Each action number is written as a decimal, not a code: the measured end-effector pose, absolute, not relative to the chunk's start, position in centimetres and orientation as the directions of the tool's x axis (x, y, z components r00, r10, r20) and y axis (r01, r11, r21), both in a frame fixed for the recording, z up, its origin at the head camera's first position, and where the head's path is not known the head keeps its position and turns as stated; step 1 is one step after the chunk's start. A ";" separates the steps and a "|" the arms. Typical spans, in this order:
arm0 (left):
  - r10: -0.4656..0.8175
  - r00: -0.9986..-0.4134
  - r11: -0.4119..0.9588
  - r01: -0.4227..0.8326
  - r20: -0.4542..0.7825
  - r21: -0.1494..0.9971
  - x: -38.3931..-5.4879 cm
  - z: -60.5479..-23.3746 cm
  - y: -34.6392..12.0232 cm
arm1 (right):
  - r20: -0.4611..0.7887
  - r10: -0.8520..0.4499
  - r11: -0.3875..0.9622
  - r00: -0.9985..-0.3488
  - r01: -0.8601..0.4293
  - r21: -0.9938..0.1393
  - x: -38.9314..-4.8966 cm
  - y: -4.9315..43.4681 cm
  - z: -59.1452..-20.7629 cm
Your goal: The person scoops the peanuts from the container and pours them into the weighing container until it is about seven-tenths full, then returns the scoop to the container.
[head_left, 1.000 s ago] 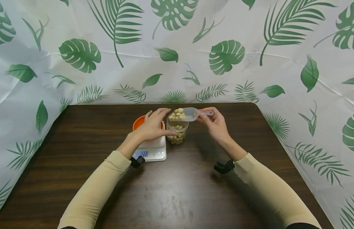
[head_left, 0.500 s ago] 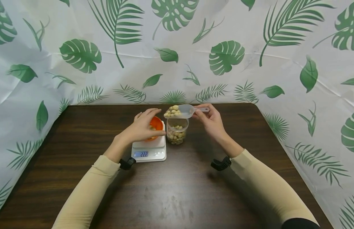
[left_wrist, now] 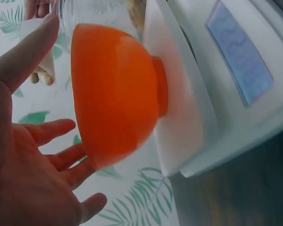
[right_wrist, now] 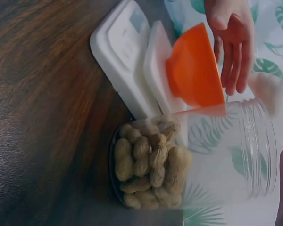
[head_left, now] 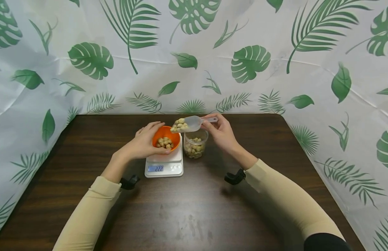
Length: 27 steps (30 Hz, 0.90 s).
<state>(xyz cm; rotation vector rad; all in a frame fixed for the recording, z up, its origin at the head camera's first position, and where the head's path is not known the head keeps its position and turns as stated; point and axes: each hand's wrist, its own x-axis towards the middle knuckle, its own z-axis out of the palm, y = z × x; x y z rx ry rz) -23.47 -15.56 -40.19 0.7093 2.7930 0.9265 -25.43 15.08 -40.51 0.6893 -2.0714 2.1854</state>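
Note:
An orange bowl [head_left: 166, 132] with peanuts [head_left: 164, 143] in it sits on a white kitchen scale [head_left: 164, 168]. My left hand [head_left: 144, 142] spreads loosely at the bowl's left side, thumb in front and fingers behind, fingertips right at the rim. My right hand [head_left: 221, 132] pinches the handle of a clear plastic scoop [head_left: 193, 123], its front end loaded with peanuts and held over the bowl's right rim. Right of the scale stands a clear jar [head_left: 196, 141], partly filled with unshelled peanuts [right_wrist: 151, 162]; the scoop passes above its mouth.
A dark wooden table [head_left: 194, 209] carries everything. Its back edge meets a white sheet with green leaf prints [head_left: 194, 80]. The scale's display [head_left: 155, 168] reads 222, any decimal point too small to make out.
The scoop of peanuts has moved left, from over the jar to the bowl's right rim. My left hand has drawn back left from the jar to beside the bowl, uncovering it.

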 end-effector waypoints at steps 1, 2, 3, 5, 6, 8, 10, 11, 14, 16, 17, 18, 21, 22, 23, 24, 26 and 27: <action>0.465 -0.885 0.705 0.392 0.032 0.591 -23.5 -40.3 -15.8 | 0.353 -0.272 -0.085 -0.895 -0.343 -0.936 -25.5 14.9 -40.5; 0.461 -0.887 0.706 0.386 0.028 0.594 -23.5 -40.4 -16.0 | 0.356 -0.282 -0.071 -0.891 -0.351 -0.934 -25.6 14.8 -40.5; 0.458 -0.889 0.709 0.378 0.020 0.595 -23.5 -40.4 -16.1 | 0.358 -0.291 -0.061 -0.887 -0.356 -0.932 -25.7 14.6 -40.4; 0.450 -0.893 0.716 0.362 0.002 0.597 -23.5 -40.5 -16.4 | 0.358 -0.299 -0.047 -0.885 -0.361 -0.931 -25.8 14.4 -40.4; 0.447 -0.894 0.720 0.356 -0.006 0.596 -23.5 -40.6 -16.5 | 0.357 -0.302 -0.041 -0.884 -0.362 -0.931 -25.8 14.3 -40.4; 0.440 -0.898 0.722 0.339 -0.023 0.603 -23.4 -40.6 -16.8 | 0.355 -0.304 -0.030 -0.884 -0.363 -0.931 -25.8 14.2 -40.4; 0.435 -0.900 0.722 0.326 -0.034 0.610 -23.5 -40.9 -17.0 | 0.351 -0.302 -0.020 -0.886 -0.363 -0.932 -25.7 14.0 -40.5; 0.434 -0.900 0.721 0.320 -0.040 0.615 -23.5 -41.0 -17.1 | 0.350 -0.303 -0.019 -0.886 -0.361 -0.932 -25.7 13.9 -40.5; 0.431 -0.901 0.716 0.307 -0.052 0.628 -23.6 -41.3 -17.5 | 0.348 -0.308 -0.019 -0.885 -0.360 -0.933 -25.7 13.6 -40.6; 0.431 -0.901 0.713 0.304 -0.054 0.632 -23.7 -41.5 -17.6 | 0.346 -0.314 -0.012 -0.884 -0.360 -0.933 -25.8 13.4 -40.6; 0.432 -0.900 0.710 0.302 -0.054 0.636 -23.7 -41.5 -17.6 | 0.344 -0.317 -0.001 -0.884 -0.363 -0.932 -25.7 13.3 -40.5; 0.432 -0.900 0.707 0.303 -0.052 0.639 -23.7 -41.5 -17.7 | 0.342 -0.318 0.014 -0.884 -0.365 -0.931 -25.7 13.2 -40.4; 0.434 -0.900 0.701 0.305 -0.046 0.645 -23.7 -41.5 -17.7 | 0.332 -0.323 0.065 -0.886 -0.371 -0.926 -25.6 12.9 -40.1; 0.435 -0.899 0.700 0.305 -0.046 0.646 -23.7 -41.5 -17.7 | 0.330 -0.325 0.079 -0.887 -0.373 -0.925 -25.6 12.8 -40.1; 0.435 -0.899 0.699 0.306 -0.046 0.646 -23.7 -41.4 -17.6 | 0.328 -0.325 0.097 -0.887 -0.377 -0.921 -25.5 12.8 -40.0; 0.436 -0.899 0.701 0.306 -0.047 0.645 -23.7 -41.4 -17.6 | 0.328 -0.326 0.110 -0.887 -0.380 -0.918 -25.5 12.7 -40.0; 0.435 -0.899 0.704 0.304 -0.052 0.642 -23.7 -41.4 -17.6 | 0.332 -0.328 0.136 -0.884 -0.392 -0.910 -25.5 12.5 -40.0; 0.433 -0.900 0.709 0.302 -0.056 0.638 -23.6 -41.3 -17.6 | 0.336 -0.329 0.144 -0.883 -0.398 -0.906 -25.5 12.4 -40.0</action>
